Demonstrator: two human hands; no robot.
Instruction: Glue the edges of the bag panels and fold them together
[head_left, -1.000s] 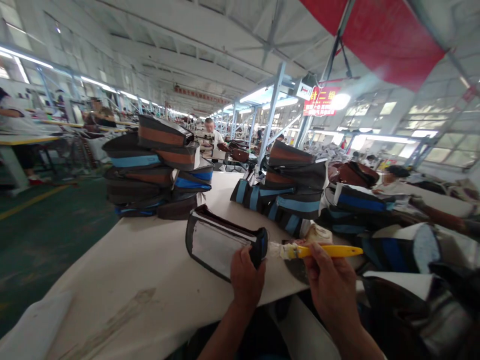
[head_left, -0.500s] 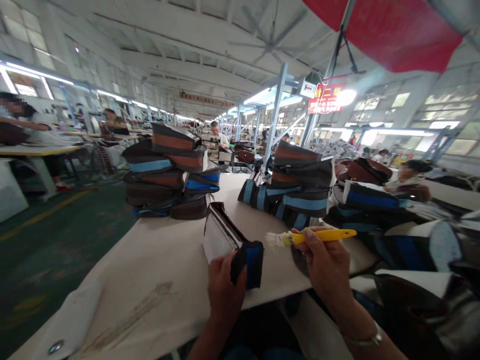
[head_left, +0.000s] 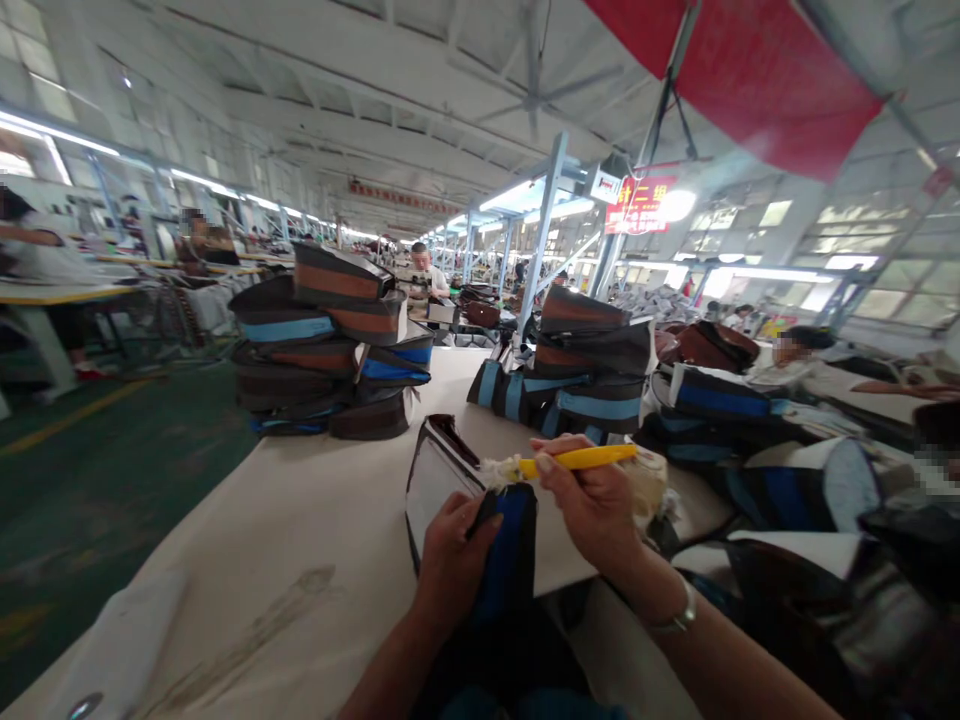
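Note:
My left hand (head_left: pixel 448 564) grips a black bag part with a blue stripe (head_left: pixel 510 545) at the near edge of the white table (head_left: pixel 300 540), holding it upright with its pale inner face turned left. My right hand (head_left: pixel 592 505) is closed on a yellow-handled brush (head_left: pixel 577 459). The pale bristles touch the top edge of the bag part, just above my left thumb.
Two stacks of black, brown and blue bag pieces (head_left: pixel 330 345) (head_left: pixel 592 375) stand further back on the table. More pieces (head_left: pixel 750 440) pile up at the right. Other people work at tables on the left and right. Green floor lies to the left.
The bag part has been turned upright and pulled closer to me. My right hand has brought the brush left, from clear of the part onto its top edge.

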